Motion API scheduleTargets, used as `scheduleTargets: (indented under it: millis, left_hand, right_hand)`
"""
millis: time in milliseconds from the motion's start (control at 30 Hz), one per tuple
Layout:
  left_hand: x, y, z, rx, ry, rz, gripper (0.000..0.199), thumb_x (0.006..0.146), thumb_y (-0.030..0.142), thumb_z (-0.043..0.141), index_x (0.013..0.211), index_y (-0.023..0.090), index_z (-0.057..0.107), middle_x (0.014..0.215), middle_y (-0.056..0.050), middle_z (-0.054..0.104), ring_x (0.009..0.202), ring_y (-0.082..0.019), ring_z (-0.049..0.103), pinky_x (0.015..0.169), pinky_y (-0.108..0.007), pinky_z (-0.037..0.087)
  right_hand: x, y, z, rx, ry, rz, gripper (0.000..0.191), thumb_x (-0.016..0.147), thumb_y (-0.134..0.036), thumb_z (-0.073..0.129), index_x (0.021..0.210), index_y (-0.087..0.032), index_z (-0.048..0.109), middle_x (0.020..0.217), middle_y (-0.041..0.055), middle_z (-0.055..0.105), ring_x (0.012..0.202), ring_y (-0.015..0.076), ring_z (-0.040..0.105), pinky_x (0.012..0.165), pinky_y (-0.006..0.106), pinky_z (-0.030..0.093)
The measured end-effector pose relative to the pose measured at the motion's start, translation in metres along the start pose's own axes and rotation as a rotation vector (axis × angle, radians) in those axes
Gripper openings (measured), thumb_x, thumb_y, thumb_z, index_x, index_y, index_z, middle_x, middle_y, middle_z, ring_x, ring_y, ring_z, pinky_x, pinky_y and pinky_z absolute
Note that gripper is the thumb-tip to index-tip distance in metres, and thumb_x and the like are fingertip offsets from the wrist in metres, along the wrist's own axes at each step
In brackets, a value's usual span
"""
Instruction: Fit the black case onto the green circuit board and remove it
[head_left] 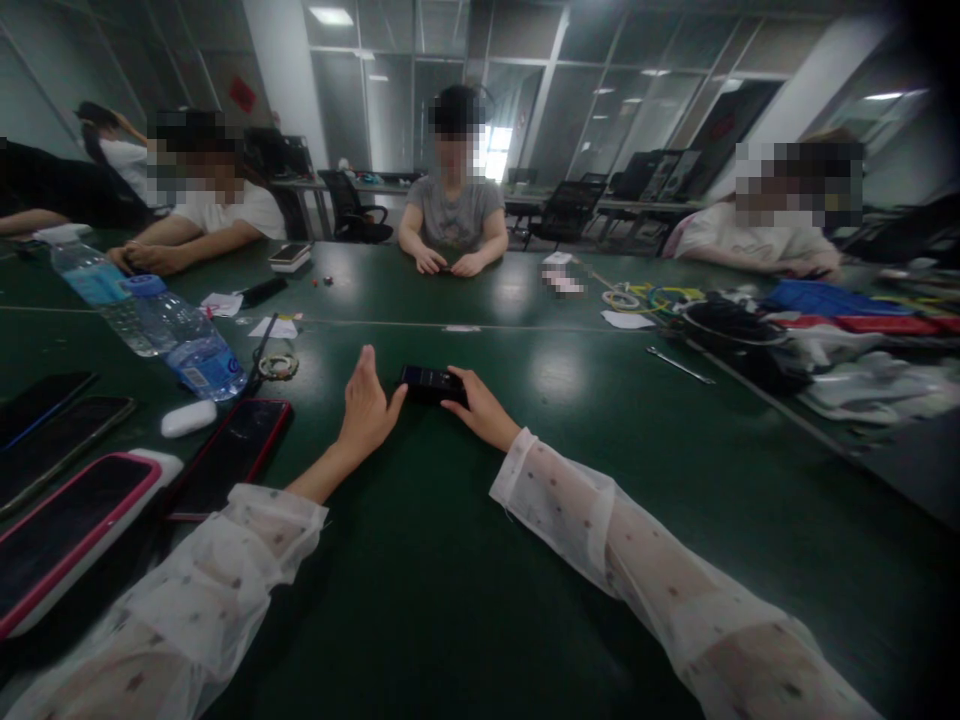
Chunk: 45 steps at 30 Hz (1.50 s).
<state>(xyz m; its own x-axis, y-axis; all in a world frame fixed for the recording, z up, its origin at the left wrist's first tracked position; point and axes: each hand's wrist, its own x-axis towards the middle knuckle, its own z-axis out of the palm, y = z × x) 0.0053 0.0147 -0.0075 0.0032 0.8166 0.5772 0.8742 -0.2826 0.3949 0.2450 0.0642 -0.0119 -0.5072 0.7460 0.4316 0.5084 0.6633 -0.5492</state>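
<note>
A small black device with a lit screen [429, 382] rests on the green table in front of me. My right hand [480, 405] grips its right end, thumb on the near side and fingers at the far edge. On the other side, my left hand [367, 410] is open, its fingers stretched forward and its thumb raised close to the device's left end. Whether that thumb touches the device I cannot tell. Sheer white dotted sleeves cover both my forearms.
To my left are several phones, including a red-edged one [232, 455], a white earbud case [189, 418], a beaded bracelet [277, 366] and two water bottles. A wrench [681, 366] and piled cables and bags lie right. People sit across the green table [465, 560].
</note>
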Motion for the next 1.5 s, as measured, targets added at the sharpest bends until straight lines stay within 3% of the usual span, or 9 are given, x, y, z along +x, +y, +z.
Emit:
scheduleTargets:
  millis: [67, 133, 233, 300, 633, 967, 1333, 1433, 1500]
  left_hand:
    - [0.0011, 0.0021, -0.0021, 0.002, 0.084, 0.007, 0.078, 0.099, 0.048, 0.039, 0.155, 0.014, -0.003, 0.163, -0.022, 0.01, 0.15, -0.033, 0.015, 0.116, -0.055, 0.025]
    - [0.0009, 0.0031, -0.0013, 0.049, -0.004, 0.026, 0.072, 0.1, 0.047, 0.037, 0.155, 0.013, 0.008, 0.16, -0.022, 0.021, 0.148, -0.033, 0.022, 0.116, -0.054, 0.025]
    - [-0.0013, 0.0025, 0.0037, 0.1, -0.255, 0.077, 0.061, 0.1, 0.047, 0.036, 0.148, 0.011, 0.031, 0.145, -0.02, 0.048, 0.139, -0.033, 0.039, 0.112, -0.052, 0.034]
    - [-0.0026, 0.0018, 0.0064, 0.132, -0.294, 0.079, 0.061, 0.099, 0.045, 0.039, 0.147, 0.007, 0.033, 0.14, -0.021, 0.052, 0.134, -0.033, 0.044, 0.11, -0.05, 0.037]
    - [-0.0024, 0.0032, 0.0039, 0.158, -0.303, 0.089, 0.06, 0.099, 0.041, 0.039, 0.146, 0.004, 0.033, 0.138, -0.021, 0.053, 0.132, -0.032, 0.046, 0.109, -0.049, 0.038]
    - [-0.0023, 0.0024, 0.0047, 0.144, -0.292, 0.094, 0.058, 0.098, 0.041, 0.039, 0.146, 0.009, 0.033, 0.138, -0.02, 0.054, 0.131, -0.032, 0.047, 0.106, -0.051, 0.04]
    - [-0.0023, 0.0025, 0.0052, 0.166, -0.293, 0.099, 0.058, 0.098, 0.04, 0.04, 0.145, 0.006, 0.034, 0.137, -0.02, 0.054, 0.13, -0.032, 0.047, 0.107, -0.049, 0.04]
    - [-0.0032, 0.0019, 0.006, 0.143, -0.298, 0.092, 0.062, 0.099, 0.042, 0.04, 0.148, 0.007, 0.029, 0.138, -0.021, 0.053, 0.131, -0.033, 0.047, 0.107, -0.051, 0.04]
    - [-0.004, 0.0022, 0.0059, 0.12, -0.277, 0.081, 0.07, 0.098, 0.041, 0.042, 0.153, 0.008, 0.016, 0.141, -0.022, 0.05, 0.132, -0.034, 0.046, 0.106, -0.053, 0.04]
  right_hand:
    - [0.0001, -0.0009, -0.0001, 0.0, -0.004, 0.001, 0.062, 0.09, -0.03, 0.062, 0.145, -0.022, 0.034, 0.134, 0.0145, 0.052, 0.126, 0.0292, 0.054, 0.107, 0.055, 0.046]
    - [0.0004, -0.002, 0.0001, 0.004, 0.005, 0.003, 0.062, 0.09, -0.029, 0.063, 0.145, -0.024, 0.034, 0.134, 0.014, 0.051, 0.127, 0.0294, 0.053, 0.107, 0.055, 0.046]
    - [0.001, -0.0032, 0.0009, -0.002, 0.021, 0.002, 0.061, 0.089, -0.027, 0.063, 0.144, -0.022, 0.035, 0.133, 0.0147, 0.052, 0.127, 0.0294, 0.053, 0.108, 0.054, 0.045]
    - [0.0012, -0.003, 0.0012, -0.007, 0.022, -0.001, 0.061, 0.089, -0.026, 0.064, 0.143, -0.021, 0.036, 0.132, 0.0154, 0.053, 0.125, 0.0293, 0.054, 0.108, 0.053, 0.045]
    - [0.0008, -0.0002, -0.0006, 0.036, 0.007, 0.005, 0.062, 0.089, -0.029, 0.064, 0.144, -0.024, 0.035, 0.135, 0.0142, 0.052, 0.129, 0.0295, 0.052, 0.109, 0.055, 0.044]
    - [0.0002, 0.0051, 0.0019, 0.034, 0.001, 0.025, 0.064, 0.089, -0.031, 0.063, 0.145, -0.024, 0.033, 0.135, 0.0136, 0.052, 0.126, 0.0292, 0.054, 0.106, 0.056, 0.047]
    - [0.0014, -0.0023, 0.0002, 0.015, 0.028, -0.013, 0.061, 0.089, -0.026, 0.065, 0.143, -0.022, 0.037, 0.132, 0.0145, 0.053, 0.126, 0.0291, 0.054, 0.109, 0.054, 0.043]
    - [0.0009, -0.0004, 0.0004, 0.02, 0.022, -0.008, 0.061, 0.089, -0.027, 0.064, 0.143, -0.023, 0.036, 0.132, 0.014, 0.053, 0.126, 0.029, 0.054, 0.108, 0.055, 0.044]
    - [0.0005, 0.001, 0.0005, 0.022, 0.016, -0.003, 0.062, 0.089, -0.028, 0.064, 0.144, -0.024, 0.035, 0.134, 0.0141, 0.052, 0.128, 0.0293, 0.053, 0.108, 0.055, 0.044]
